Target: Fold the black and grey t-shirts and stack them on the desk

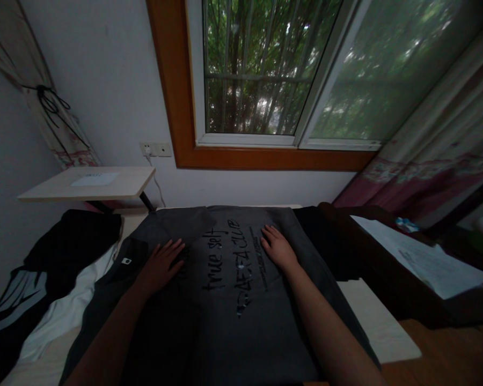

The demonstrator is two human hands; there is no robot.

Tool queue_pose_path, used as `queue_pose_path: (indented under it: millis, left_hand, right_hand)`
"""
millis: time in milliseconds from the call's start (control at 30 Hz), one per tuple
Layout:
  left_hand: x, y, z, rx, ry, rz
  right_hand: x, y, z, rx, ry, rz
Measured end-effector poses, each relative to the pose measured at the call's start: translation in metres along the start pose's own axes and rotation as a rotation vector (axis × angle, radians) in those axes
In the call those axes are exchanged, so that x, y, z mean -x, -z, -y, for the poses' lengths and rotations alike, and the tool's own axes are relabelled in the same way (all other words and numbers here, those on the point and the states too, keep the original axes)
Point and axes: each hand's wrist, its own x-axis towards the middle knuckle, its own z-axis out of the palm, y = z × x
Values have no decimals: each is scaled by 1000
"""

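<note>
A dark grey T-shirt (225,332) lies spread across the table (382,321), its neck opening and small white label toward the left. Black lettering, part of it reading "true self", runs over its front. Flat on the cloth near the neck rests my left hand (161,266), fingers apart and partly over some of the print. On the other side of the lettering, my right hand (278,247) also lies on the shirt with its fingers stretched out. Neither hand holds anything.
Black and white clothes (60,305) are heaped at the left, below a small raised shelf (92,185) with a paper on it. At the right, a dark brown surface (410,289) bears paper sheets (422,257). A window (273,69) and wall stand behind the table.
</note>
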Motion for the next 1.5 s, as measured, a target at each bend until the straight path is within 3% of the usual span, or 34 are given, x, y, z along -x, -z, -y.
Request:
queue_pose_path:
  millis: [1167,1400,1500]
  left_hand:
    - [-1,3,0,32,13,13]
    - [0,0,3,36,-9,-5]
    - [1,2,1,32,-4,-10]
  right_hand:
    - [-1,4,2,13,1,-4]
    - [4,23,15,141,-39,-105]
    - [5,31,11,206,-120,-154]
